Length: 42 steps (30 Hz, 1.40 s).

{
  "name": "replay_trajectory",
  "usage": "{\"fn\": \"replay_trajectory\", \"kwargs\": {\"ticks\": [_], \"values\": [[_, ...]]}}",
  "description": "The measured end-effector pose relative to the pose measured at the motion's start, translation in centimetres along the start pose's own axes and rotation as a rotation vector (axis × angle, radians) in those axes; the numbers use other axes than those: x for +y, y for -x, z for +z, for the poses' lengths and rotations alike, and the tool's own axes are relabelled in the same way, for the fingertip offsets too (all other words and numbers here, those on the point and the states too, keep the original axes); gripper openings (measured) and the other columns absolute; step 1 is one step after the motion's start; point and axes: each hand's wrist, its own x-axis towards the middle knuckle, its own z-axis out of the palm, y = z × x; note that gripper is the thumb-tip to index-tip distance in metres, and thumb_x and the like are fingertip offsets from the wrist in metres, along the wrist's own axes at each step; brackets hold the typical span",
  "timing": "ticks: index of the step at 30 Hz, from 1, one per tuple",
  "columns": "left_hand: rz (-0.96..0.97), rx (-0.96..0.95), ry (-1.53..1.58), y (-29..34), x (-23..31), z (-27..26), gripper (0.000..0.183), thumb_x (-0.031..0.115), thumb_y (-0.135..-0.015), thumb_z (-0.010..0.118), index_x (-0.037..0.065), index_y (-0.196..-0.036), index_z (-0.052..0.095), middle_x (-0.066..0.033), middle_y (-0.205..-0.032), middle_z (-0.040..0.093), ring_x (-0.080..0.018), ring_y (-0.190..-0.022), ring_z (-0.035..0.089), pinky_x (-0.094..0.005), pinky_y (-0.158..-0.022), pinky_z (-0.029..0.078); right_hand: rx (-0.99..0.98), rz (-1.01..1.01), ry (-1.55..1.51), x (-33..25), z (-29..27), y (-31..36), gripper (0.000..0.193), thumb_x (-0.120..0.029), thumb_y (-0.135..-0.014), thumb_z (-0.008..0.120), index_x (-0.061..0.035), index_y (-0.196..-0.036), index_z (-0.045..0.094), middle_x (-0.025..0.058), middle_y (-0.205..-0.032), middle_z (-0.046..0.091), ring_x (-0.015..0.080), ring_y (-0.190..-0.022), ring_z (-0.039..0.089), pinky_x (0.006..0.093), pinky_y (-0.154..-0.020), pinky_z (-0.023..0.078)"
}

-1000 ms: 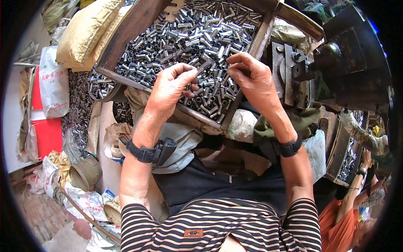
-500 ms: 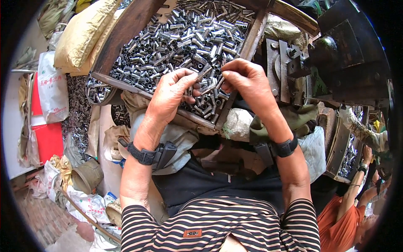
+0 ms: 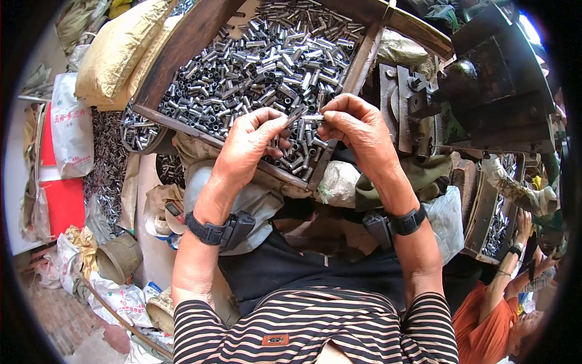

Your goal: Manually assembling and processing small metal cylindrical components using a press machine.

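Both hands are over the near corner of a wooden tray (image 3: 182, 125) heaped with short metal tubes (image 3: 254, 73). Thumb and forefinger of my left hand (image 3: 257, 136) pinch a dark metal tube (image 3: 295, 115), which tilts up to the right. My right hand (image 3: 356, 124) pinches a shinier metal tube (image 3: 313, 117) that lies level, its free end pointing at the left hand's tube. The two tubes are very close; whether they touch I cannot tell. The curled lower fingers of both hands partly hide what lies in the palms.
At the right stands a dark machine (image 3: 497, 85) with metal plates. Yellowish sacks (image 3: 124, 48) lie at the far left, beside more loose tubes (image 3: 108, 158). A bucket (image 3: 119, 258) stands lower left. Another person in an orange shirt (image 3: 485, 327) works at the lower right.
My right hand has come down slightly, and its tube now shows level between the two hands. My left hand keeps its pinch and has dropped a little.
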Motion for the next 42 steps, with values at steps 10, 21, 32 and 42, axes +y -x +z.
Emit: {"fn": "replay_trajectory", "kwargs": {"ticks": [10, 21, 32, 42], "values": [[-0.036, -0.042, -0.063, 0.2, 0.5, 1.4, 0.019, 0.025, -0.091, 0.058, 0.007, -0.096, 0.062, 0.0013, -0.077, 0.062, -0.0063, -0.065, 0.060, -0.0180, -0.053, 0.047, -0.034, -0.044, 0.151, -0.3, -0.1, 1.6, 0.023, -0.005, -0.086, 0.059, 0.0002, -0.108, 0.057, 0.0030, -0.078, 0.061, 0.0073, -0.067, 0.060, 0.0206, -0.060, 0.049], [-0.100, -0.098, -0.040, 0.4, 0.4, 2.4, 0.024, 0.028, -0.092, 0.053, 0.005, -0.093, 0.061, -0.0004, -0.076, 0.060, -0.0080, -0.063, 0.058, -0.0202, -0.052, 0.046, -0.022, -0.033, 0.202, -0.2, -0.1, 2.8, 0.022, -0.006, -0.087, 0.060, 0.0004, -0.108, 0.059, 0.0029, -0.077, 0.061, 0.0077, -0.066, 0.060, 0.0218, -0.060, 0.050], [-0.058, -0.020, -0.111, 0.4, 0.7, -0.1, 0.031, 0.036, -0.093, 0.054, 0.005, -0.091, 0.062, -0.0013, -0.079, 0.062, -0.0078, -0.063, 0.060, -0.0185, -0.052, 0.048, 0.025, -0.015, 0.157, 0.0, -0.9, 2.8, 0.017, -0.011, -0.089, 0.060, 0.0031, -0.097, 0.061, 0.0046, -0.077, 0.063, 0.0089, -0.062, 0.060, 0.0219, -0.056, 0.050], [0.152, 0.125, -0.674, 0.7, 0.5, -0.7, 0.016, 0.014, -0.083, 0.062, 0.000, -0.090, 0.063, -0.0067, -0.079, 0.064, -0.0135, -0.066, 0.062, -0.0273, -0.058, 0.050, 0.061, 0.062, 0.167, 0.5, -2.4, 4.0, 0.019, -0.014, -0.089, 0.061, 0.0038, -0.096, 0.061, 0.0050, -0.073, 0.060, 0.0091, -0.060, 0.058, 0.0222, -0.055, 0.048]]}}
